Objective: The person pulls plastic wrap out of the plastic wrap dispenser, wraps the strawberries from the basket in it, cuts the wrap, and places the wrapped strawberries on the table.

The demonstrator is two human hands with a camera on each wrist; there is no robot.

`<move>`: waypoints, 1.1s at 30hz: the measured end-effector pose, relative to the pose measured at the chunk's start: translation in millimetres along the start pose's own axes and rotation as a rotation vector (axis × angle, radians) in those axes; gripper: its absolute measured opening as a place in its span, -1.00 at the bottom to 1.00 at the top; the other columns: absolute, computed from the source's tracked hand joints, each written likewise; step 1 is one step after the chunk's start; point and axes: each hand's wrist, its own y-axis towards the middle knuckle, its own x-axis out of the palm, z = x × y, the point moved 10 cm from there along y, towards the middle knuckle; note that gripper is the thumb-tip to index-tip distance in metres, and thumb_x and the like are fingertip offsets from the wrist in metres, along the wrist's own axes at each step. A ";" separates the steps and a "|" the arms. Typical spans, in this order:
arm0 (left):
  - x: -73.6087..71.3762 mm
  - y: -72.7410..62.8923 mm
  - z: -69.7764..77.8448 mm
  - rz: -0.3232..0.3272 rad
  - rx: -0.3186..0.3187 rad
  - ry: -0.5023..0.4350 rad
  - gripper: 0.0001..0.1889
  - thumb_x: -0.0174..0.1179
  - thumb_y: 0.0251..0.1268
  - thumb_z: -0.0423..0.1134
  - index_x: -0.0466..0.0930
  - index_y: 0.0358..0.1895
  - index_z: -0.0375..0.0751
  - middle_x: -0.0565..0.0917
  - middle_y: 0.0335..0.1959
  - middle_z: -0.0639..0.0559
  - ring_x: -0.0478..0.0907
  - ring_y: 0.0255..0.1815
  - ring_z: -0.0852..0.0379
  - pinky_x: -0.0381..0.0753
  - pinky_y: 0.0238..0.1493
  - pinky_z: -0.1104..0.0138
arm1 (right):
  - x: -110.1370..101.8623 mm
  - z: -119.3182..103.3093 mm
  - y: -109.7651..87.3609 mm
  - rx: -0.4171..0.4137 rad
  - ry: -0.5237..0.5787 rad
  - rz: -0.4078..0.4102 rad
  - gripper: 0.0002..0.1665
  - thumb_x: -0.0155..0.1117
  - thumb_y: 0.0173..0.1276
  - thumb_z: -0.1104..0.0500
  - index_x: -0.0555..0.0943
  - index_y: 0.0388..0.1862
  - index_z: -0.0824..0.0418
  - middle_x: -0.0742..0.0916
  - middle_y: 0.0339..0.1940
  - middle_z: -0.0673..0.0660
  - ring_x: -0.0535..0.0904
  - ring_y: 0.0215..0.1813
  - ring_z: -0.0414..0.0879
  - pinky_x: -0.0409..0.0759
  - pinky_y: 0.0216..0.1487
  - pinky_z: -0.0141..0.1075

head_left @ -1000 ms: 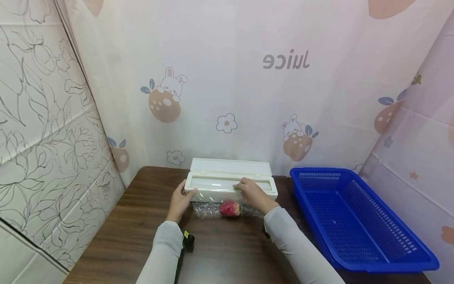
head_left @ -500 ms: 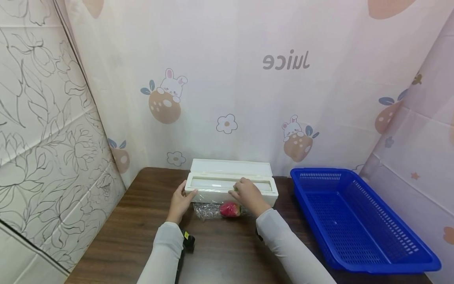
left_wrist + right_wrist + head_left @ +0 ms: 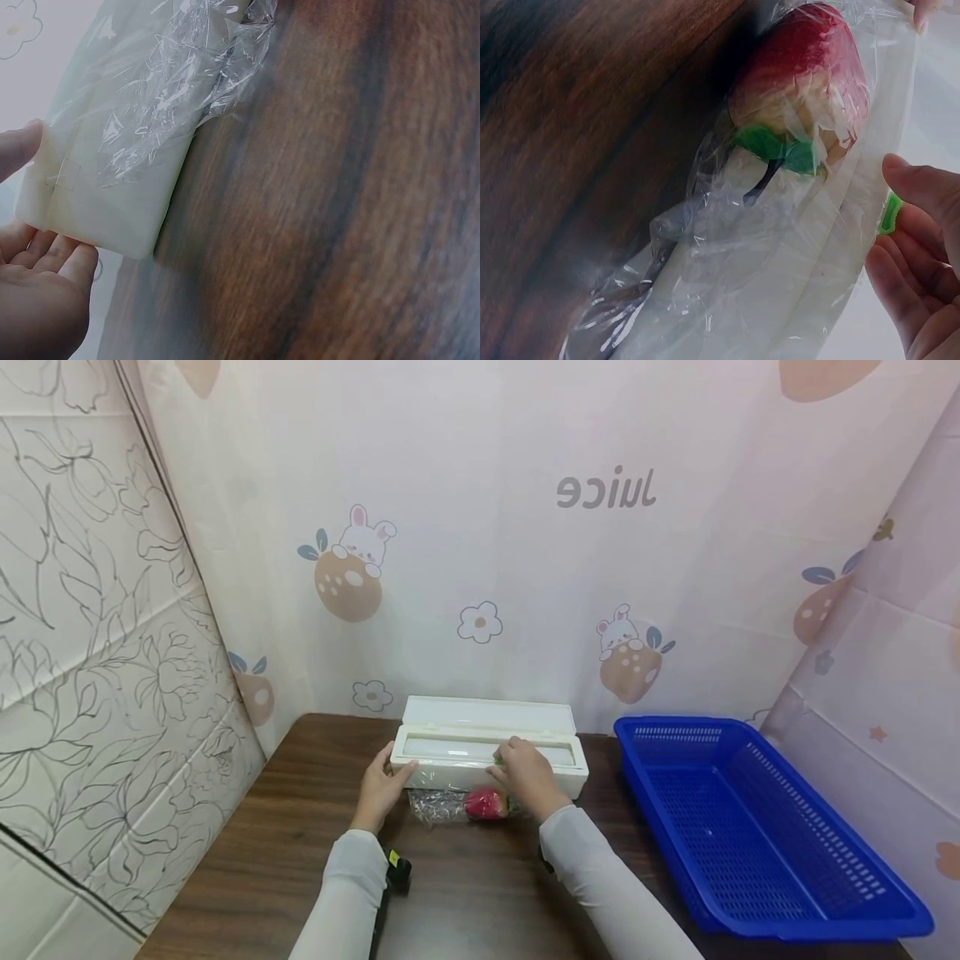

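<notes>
Cutting the film (image 3: 433, 807) appears under way: right grip (image 3: 526, 772) pinches green slider (image 3: 889, 215) at near edge of white dispenser (image 3: 450, 776), left grip (image 3: 381, 787) clamps its left end; red fruit (image 3: 486, 803) lies before it. Steady sliding seems due.

Green piece (image 3: 889, 214) between right fingers (image 3: 896, 285): mostly hidden by them, one edge showing. Clear film (image 3: 437, 807) below right fingers: right end lost behind right hand (image 3: 527, 777), head view. White box (image 3: 112, 217) against left fingers (image 3: 79, 266): cut off at top, left wrist view; left hand (image 3: 41, 300) cut at left edge. Dark item (image 3: 546, 860) back from right fingers, under sleeve (image 3: 577, 839): too covered to identify.
</notes>
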 end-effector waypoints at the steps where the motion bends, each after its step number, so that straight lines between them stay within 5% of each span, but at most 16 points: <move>1: -0.3 0.1 -0.1 0.001 -0.001 -0.004 -0.20 0.29 0.41 -0.15 0.08 0.55 -0.38 0.19 0.52 -0.33 0.18 0.50 -0.26 0.22 0.45 -0.03 | 0.2 0.4 -0.1 0.007 0.008 -0.003 -0.73 0.52 0.26 0.08 0.70 -0.27 0.26 0.65 -0.34 0.10 0.61 -0.27 -0.03 0.68 -0.21 -0.19; 10: -1.2 -0.3 -0.6 0.003 0.001 -0.011 -0.19 0.29 0.40 -0.15 0.08 0.55 -0.37 0.19 0.53 -0.32 0.18 0.50 -0.25 0.22 0.46 -0.01 | 3.3 1.9 -0.7 0.041 0.046 0.006 -0.78 0.52 0.24 0.15 0.73 -0.24 0.26 0.68 -0.31 0.11 0.65 -0.21 0.00 0.68 -0.13 -0.16; 33: 0.4 1.6 -1.6 0.008 -0.012 -0.013 -0.18 0.31 0.38 -0.15 0.08 0.56 -0.35 0.18 0.53 -0.30 0.16 0.52 -0.23 0.22 0.46 0.02 | -0.8 -6.3 -1.8 -0.064 0.077 0.047 -0.77 0.49 0.24 0.27 0.77 -0.11 0.22 0.74 -0.24 0.09 0.66 -0.15 0.00 0.70 -0.16 -0.14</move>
